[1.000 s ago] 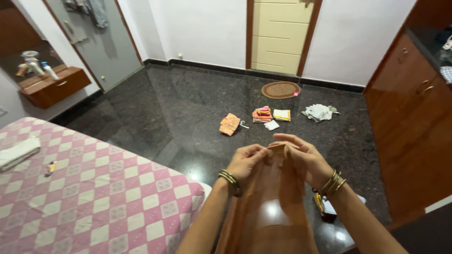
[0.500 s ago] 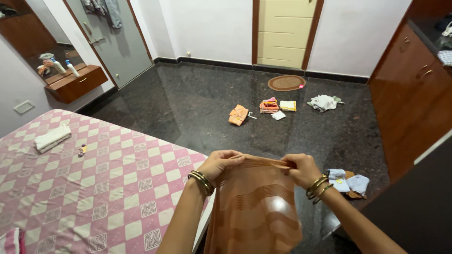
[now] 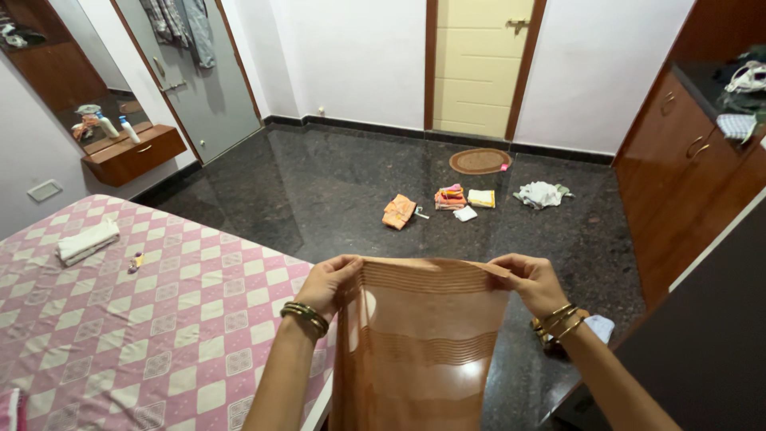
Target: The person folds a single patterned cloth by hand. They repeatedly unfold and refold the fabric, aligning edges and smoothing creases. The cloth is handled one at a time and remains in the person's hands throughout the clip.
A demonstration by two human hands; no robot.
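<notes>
Brown striped cloth [image 3: 419,343] hangs stretched between both hands, held up in front of the person beside the bed [image 3: 120,335] — its top edge taut and level. Left hand [image 3: 323,283] has its fingers pinched on one upper corner, right hand [image 3: 535,281] pinches the other. Behind, on the dark floor [image 3: 319,183], lie small folded clothes [image 3: 451,197] — well apart from the cloth.

We see a thin, sheer brown cloth [image 3: 419,343] with woven ribbed stripes, slightly lustrous. At nine o'clock lies a matt cotton bedsheet [image 3: 144,335], pink and cream checked. The floor [image 3: 335,183] at twelve o'clock is polished dark stone, glossy and reflective. The cabinet [image 3: 678,191] at two o'clock looks like smooth varnished wood.
</notes>
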